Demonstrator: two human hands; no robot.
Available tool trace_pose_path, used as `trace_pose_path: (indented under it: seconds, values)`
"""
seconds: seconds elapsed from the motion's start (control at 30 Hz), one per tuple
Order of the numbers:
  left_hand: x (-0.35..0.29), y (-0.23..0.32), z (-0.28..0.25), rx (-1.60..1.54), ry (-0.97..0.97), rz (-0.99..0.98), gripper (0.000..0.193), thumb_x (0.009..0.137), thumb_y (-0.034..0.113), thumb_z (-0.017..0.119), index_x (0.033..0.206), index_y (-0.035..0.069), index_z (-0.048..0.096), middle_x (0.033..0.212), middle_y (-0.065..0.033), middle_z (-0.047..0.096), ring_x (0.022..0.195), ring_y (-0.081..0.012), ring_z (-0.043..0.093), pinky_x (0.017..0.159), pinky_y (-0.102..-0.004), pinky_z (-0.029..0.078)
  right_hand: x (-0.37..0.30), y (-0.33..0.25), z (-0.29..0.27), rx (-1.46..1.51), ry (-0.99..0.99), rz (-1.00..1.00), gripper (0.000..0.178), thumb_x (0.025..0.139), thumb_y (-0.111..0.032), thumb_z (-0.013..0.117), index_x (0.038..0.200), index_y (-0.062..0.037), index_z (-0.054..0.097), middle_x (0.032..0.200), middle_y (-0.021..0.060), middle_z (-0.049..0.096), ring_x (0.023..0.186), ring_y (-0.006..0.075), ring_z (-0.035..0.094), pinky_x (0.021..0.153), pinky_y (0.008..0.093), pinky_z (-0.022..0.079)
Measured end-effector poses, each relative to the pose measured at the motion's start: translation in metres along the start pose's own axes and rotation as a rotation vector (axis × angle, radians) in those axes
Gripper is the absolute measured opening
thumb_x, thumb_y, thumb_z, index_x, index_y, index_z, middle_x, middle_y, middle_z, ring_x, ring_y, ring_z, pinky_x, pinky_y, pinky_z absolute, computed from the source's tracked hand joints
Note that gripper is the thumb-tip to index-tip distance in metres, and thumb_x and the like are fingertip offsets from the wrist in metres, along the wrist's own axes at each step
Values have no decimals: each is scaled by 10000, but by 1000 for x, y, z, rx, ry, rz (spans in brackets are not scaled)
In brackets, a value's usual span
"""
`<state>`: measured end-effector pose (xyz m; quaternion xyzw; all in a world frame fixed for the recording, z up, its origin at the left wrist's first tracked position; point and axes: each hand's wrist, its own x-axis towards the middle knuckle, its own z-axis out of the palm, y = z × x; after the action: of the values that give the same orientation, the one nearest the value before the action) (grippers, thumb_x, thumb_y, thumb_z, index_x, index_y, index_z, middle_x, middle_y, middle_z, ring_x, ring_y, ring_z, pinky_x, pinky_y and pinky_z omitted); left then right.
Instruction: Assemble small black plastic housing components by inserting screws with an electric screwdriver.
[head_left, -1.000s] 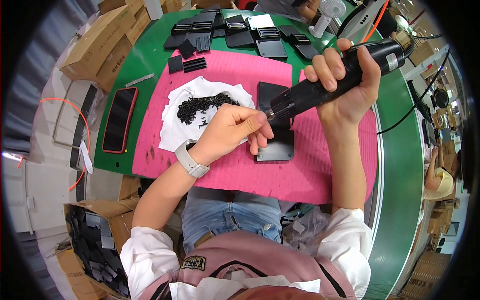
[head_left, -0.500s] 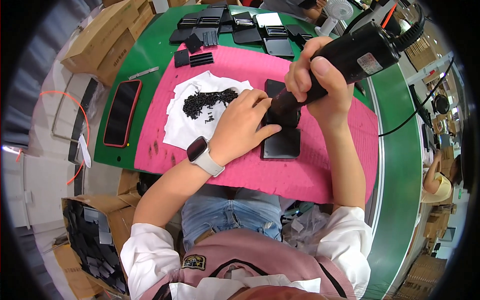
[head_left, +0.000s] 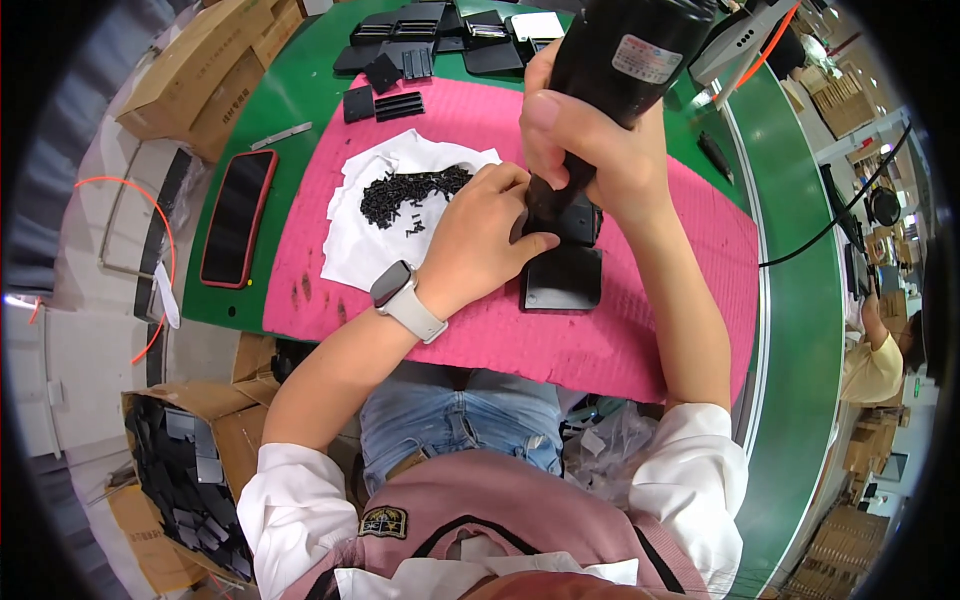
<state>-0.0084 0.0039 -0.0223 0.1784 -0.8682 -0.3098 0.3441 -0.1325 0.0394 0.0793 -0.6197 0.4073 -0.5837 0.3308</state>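
The black plate [head_left: 562,277] lies on our pink mat [head_left: 600,340]. Our left hand [head_left: 470,240] pins its upper edge steady, while our right hand [head_left: 590,150] wraps the electric screwdriver [head_left: 620,50] upright above it; loose screws [head_left: 410,192] wait nearby on white paper [head_left: 350,240].

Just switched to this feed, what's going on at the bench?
A person is at a green table with a pink mat. The right hand grips a black electric screwdriver held upright, tip down on a flat black part. The left hand steadies that part at the tip. A pile of small black screws lies on white paper beside it, and a red-cased phone rests at the left.
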Motion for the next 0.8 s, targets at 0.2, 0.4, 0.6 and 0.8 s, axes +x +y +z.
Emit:
trace_pose_path:
  seconds: [0.2, 0.4, 0.6, 0.8]
  values:
    - [1, 1, -1, 0, -28, -42, 288, 658, 159, 753, 767, -40, 575, 929, -127, 545, 910, -323, 518, 801, -399, 432, 1, 2, -1, 19, 2, 20, 165, 757, -114, 600, 768, 9, 491, 492, 40, 464, 383, 106, 420, 404, 244, 350]
    - [3, -1, 0, -96, -66, -33, 286, 648, 153, 750, 805, -26, 593, 911, -116, 536, 897, -306, 511, 789, -376, 440, -7, -6, 12, -118, 76, -26, 125, 750, -37, 624, 777, -1, 507, 519, 37, 491, 391, 99, 443, 398, 231, 332]
    - [-3, -1, 0, -9, 34, 124, 354, 654, 165, 759, 918, -12, 604, 987, -116, 513, 952, -294, 505, 834, -375, 430, -25, -14, -20, 113, 153, -36, 358, 835, -217, 581, 1076, 13, 451, 550, 19, 422, 400, 115, 399, 414, 257, 338]
    - [-4, 12, -14, -135, 203, 73, 360, 685, 133, 758, 996, 74, 586, 1170, -102, 437, 933, -245, 548, 812, -348, 458, -67, -22, -94, -138, 527, 341, 374, 838, -211, 626, 1109, -3, 473, 722, 42, 522, 534, 131, 500, 507, 253, 412]
